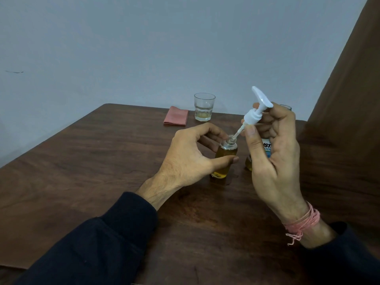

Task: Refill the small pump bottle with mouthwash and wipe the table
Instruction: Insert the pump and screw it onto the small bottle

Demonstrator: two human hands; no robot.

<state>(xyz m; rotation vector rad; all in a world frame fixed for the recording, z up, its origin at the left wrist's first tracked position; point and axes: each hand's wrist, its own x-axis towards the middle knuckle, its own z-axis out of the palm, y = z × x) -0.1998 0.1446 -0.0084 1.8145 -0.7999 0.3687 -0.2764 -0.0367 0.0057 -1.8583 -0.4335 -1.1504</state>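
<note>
Seating the white plastic pump head (pixel 259 109) into the small clear amber-filled bottle (pixel 225 156).
Left hand (pixel 193 155) fingers curl round bottle; right hand (pixel 273 149) pinches pump: straighten tube, lower, twist.

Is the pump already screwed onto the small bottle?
No: the right hand holds the pump tilted above the bottle.

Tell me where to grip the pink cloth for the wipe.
Probably by the cloth's near short edge, coming from above: it lies folded flat on the table, left of the glass, and that edge faces you unobstructed.
</note>
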